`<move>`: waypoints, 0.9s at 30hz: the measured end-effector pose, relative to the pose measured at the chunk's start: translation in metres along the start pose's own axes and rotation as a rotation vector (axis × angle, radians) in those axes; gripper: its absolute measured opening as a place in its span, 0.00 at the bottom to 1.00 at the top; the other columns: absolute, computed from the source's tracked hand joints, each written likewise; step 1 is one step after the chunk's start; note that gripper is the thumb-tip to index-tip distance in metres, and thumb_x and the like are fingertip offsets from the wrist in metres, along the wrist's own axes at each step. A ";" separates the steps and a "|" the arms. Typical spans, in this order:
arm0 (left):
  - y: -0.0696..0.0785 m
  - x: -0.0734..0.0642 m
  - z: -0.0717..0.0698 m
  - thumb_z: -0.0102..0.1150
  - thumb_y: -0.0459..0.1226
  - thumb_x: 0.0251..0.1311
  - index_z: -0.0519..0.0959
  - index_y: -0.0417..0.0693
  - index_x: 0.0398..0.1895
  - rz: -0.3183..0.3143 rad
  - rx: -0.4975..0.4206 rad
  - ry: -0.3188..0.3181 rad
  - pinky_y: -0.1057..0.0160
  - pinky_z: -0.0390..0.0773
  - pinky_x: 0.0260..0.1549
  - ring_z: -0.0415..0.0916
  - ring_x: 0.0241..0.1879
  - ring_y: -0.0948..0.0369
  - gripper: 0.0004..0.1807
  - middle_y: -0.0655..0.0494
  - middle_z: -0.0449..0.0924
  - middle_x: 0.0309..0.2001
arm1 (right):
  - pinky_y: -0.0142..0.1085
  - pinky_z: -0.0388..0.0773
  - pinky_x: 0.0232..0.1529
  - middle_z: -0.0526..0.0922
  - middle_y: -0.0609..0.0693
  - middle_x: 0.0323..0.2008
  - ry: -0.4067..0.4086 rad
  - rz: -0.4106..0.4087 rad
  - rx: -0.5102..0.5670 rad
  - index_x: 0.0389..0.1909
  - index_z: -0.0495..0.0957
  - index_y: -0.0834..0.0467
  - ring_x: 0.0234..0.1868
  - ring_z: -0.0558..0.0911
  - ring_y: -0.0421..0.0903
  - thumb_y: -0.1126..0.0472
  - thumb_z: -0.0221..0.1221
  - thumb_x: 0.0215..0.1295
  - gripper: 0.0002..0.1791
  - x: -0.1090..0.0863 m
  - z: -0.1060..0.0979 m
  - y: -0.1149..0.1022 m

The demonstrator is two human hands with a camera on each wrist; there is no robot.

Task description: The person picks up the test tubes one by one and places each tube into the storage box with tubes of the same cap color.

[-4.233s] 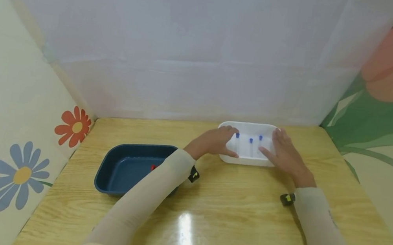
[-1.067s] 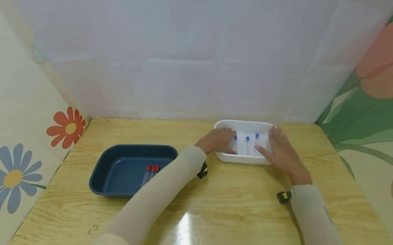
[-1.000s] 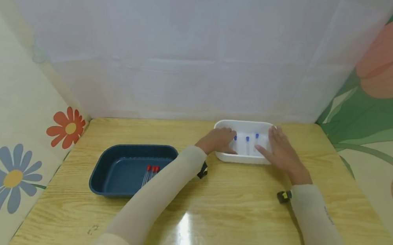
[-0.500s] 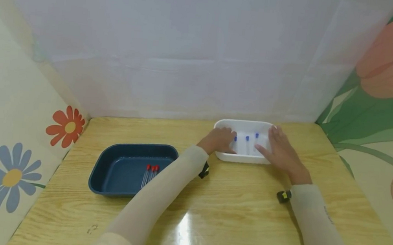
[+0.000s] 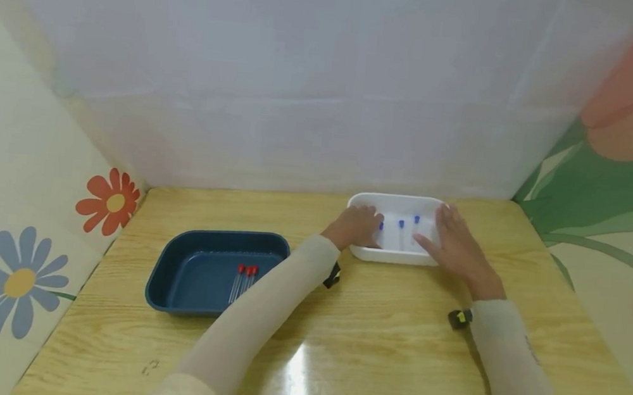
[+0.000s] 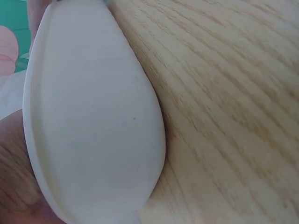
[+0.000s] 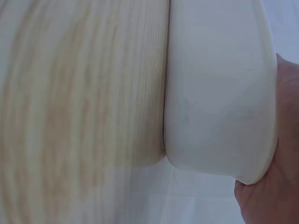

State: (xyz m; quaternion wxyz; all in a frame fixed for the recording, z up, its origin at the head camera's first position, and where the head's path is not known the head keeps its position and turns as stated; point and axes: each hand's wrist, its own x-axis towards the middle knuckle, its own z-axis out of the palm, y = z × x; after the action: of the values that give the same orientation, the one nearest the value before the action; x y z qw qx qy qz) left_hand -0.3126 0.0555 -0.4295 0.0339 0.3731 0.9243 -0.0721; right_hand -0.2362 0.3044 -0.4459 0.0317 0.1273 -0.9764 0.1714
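My left hand [image 5: 352,225] reaches over the left end of a white tray [image 5: 391,256], its fingertips right at a blue-capped test tube [image 5: 380,226]. The hand covers most of that tube's body, and I cannot tell whether the fingers grip it. Two more blue-capped test tubes lie in the tray, a middle tube [image 5: 401,225] and a right tube [image 5: 417,220]. My right hand [image 5: 457,244] rests on the tray's right end with fingers extended, thumb spread inward over the rim. Both wrist views show the tray's outer wall [image 6: 98,112], with part of the right hand [image 7: 282,149] behind the rim.
A dark blue tray [image 5: 169,301] stands to the left on the wooden table [image 5: 371,343], holding three red-capped test tubes [image 5: 241,269]. My left forearm [image 5: 259,313] crosses over its right side. A white sheet [image 5: 305,82] hangs behind the table, with painted walls at both sides.
Since about four seconds ago, my left hand has moved deeper into the white tray and its fingers have drawn in. The left blue cap has shifted slightly towards me. The right hand stays in place.
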 end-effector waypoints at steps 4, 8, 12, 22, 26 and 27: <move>0.001 -0.003 -0.003 0.60 0.65 0.62 0.75 0.46 0.60 0.004 0.009 -0.001 0.54 0.76 0.56 0.74 0.53 0.54 0.37 0.49 0.77 0.53 | 0.53 0.31 0.77 0.27 0.60 0.79 -0.008 0.005 0.003 0.78 0.32 0.69 0.80 0.29 0.59 0.31 0.38 0.76 0.53 -0.001 -0.001 -0.001; 0.001 -0.005 -0.005 0.61 0.64 0.62 0.75 0.46 0.60 0.000 0.008 0.004 0.53 0.75 0.57 0.74 0.54 0.53 0.36 0.48 0.77 0.54 | 0.54 0.31 0.77 0.27 0.60 0.79 -0.009 0.005 0.012 0.78 0.32 0.69 0.80 0.29 0.60 0.31 0.39 0.76 0.53 0.000 -0.002 -0.002; 0.000 -0.005 -0.005 0.62 0.63 0.62 0.75 0.46 0.59 -0.007 -0.012 0.002 0.52 0.73 0.60 0.73 0.56 0.52 0.35 0.48 0.76 0.55 | 0.53 0.31 0.77 0.28 0.61 0.79 -0.007 0.004 0.013 0.78 0.33 0.70 0.80 0.29 0.59 0.31 0.39 0.76 0.53 0.000 -0.002 -0.003; -0.003 -0.003 -0.002 0.63 0.62 0.61 0.72 0.47 0.66 -0.010 -0.024 -0.007 0.50 0.71 0.63 0.72 0.60 0.51 0.38 0.46 0.75 0.59 | 0.53 0.31 0.77 0.28 0.60 0.79 0.000 -0.001 0.012 0.78 0.33 0.69 0.80 0.30 0.59 0.31 0.39 0.76 0.53 0.002 0.000 -0.002; -0.003 -0.004 -0.005 0.64 0.61 0.61 0.69 0.49 0.71 0.000 -0.034 -0.011 0.50 0.71 0.63 0.71 0.61 0.51 0.41 0.46 0.75 0.60 | 0.53 0.31 0.78 0.28 0.61 0.79 -0.001 -0.001 0.015 0.78 0.34 0.71 0.80 0.30 0.60 0.31 0.39 0.76 0.53 0.002 -0.001 -0.004; -0.003 -0.004 -0.005 0.63 0.61 0.61 0.69 0.49 0.72 0.005 -0.034 -0.009 0.50 0.72 0.62 0.72 0.61 0.51 0.41 0.47 0.75 0.60 | 0.53 0.31 0.78 0.29 0.62 0.79 -0.002 -0.002 0.015 0.78 0.34 0.71 0.80 0.30 0.60 0.31 0.39 0.77 0.53 0.002 -0.001 -0.005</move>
State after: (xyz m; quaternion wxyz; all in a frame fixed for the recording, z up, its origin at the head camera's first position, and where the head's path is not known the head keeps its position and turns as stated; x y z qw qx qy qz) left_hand -0.3122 0.0514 -0.4235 0.0445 0.3746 0.9243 -0.0579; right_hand -0.2367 0.3001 -0.4433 0.0300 0.1288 -0.9750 0.1783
